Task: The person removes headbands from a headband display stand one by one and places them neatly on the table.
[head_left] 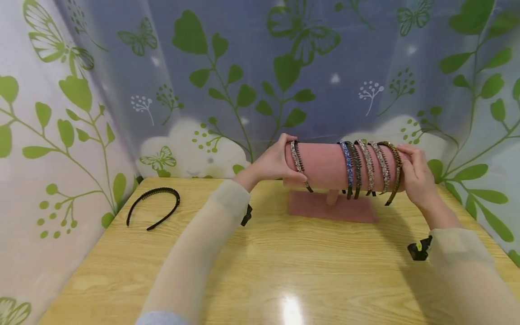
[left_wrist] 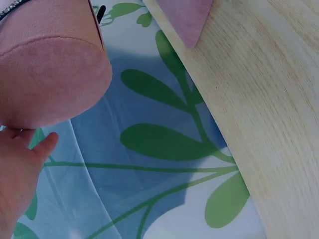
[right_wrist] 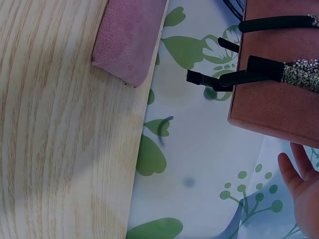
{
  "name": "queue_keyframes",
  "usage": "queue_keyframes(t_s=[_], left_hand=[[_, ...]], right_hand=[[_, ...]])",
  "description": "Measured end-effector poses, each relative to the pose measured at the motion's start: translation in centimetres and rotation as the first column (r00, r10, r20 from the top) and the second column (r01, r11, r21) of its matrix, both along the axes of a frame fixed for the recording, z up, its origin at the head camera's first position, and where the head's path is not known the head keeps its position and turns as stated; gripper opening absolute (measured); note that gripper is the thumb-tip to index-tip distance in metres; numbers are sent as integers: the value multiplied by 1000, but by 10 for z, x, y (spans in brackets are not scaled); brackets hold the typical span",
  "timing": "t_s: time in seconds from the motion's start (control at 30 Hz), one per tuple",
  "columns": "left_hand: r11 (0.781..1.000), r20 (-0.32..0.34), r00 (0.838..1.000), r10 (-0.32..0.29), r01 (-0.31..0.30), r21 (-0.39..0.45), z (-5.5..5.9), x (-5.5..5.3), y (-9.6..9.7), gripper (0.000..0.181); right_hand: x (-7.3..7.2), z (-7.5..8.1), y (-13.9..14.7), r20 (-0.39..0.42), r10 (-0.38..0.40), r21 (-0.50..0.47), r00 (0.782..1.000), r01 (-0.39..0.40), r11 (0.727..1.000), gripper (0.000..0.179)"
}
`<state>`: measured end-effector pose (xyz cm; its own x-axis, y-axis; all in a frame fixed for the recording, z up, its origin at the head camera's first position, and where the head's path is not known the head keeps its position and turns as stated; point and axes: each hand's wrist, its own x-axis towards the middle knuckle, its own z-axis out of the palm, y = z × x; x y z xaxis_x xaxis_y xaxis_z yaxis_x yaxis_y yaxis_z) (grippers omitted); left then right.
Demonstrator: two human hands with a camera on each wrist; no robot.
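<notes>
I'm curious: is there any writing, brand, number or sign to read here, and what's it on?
There are none to read.
The pink stand, the headbands on it and the wooden table show no lettering.
The backdrop shows plants and butterflies, no words.
A yellow-green mark on the black device by the right wrist is too small to make out.

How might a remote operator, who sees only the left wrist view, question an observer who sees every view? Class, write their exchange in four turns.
Operator: I see the left hand by one end of a pink roll. Where is the right hand?
Observer: It is at the roll's opposite end.
Operator: Does anything lie on the table over to the person's left?
Observer: Yes, a black hairband lies there, apart from the roll.
</notes>
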<state>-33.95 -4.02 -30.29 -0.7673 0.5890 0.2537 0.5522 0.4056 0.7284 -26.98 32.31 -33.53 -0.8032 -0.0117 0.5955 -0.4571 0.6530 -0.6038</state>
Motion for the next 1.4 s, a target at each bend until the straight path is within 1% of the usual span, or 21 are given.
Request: queue_keyframes(t_s=[0.17, 0.37, 0.5, 0.6, 0.8, 0.93, 1.0, 1.13, 1.23, 1.27, 1.4], left_hand=[[999, -23, 998, 50, -50, -3, -1, 2, -6, 103], [997, -19, 997, 74, -74, 1, -6, 4, -11, 105], [996, -4, 996, 85, -85, 33, -11, 5, -15, 105], [991, 26, 995, 101, -103, 82, -16, 7, -18, 103], [973, 76, 987, 140, -151, 175, -28, 11, -23, 102], [955, 100, 978, 182, -200, 217, -35, 12, -28, 99], [948, 117, 975, 191, -214, 237, -40, 12, -31, 97], [937, 125, 975, 183, -212, 278, -51, 12, -38, 95], [926, 104, 977, 185, -208, 315, -56, 13, -44, 94], [922, 110, 976, 188, -214, 321, -54, 18, -45, 94], [913, 108, 968, 225, -248, 323, -57, 24, -56, 93]], right_hand=[[0, -1, -3, 4, 15, -16, 1000, -15, 1000, 41], [2, -2, -4, 13, 2, -13, 1000, -2, 1000, 42], [3, -2, -5, 20, 1, -13, 1000, -1, 1000, 42], [3, -3, -5, 27, 3, -9, 1000, -3, 1000, 42], [4, -1, -3, 33, -13, -4, 999, 13, 1000, 41], [3, 2, -2, 20, -14, -1, 1000, 14, 1000, 41], [2, 3, -2, 13, -4, -5, 1000, 4, 1000, 41], [3, 3, -1, 26, -5, -6, 1000, 5, 1000, 42], [3, 3, -1, 25, -8, -1, 1000, 8, 1000, 42], [2, 2, 0, 23, -8, 0, 1000, 8, 1000, 42], [3, 2, 0, 27, -8, 0, 1000, 8, 1000, 42]])
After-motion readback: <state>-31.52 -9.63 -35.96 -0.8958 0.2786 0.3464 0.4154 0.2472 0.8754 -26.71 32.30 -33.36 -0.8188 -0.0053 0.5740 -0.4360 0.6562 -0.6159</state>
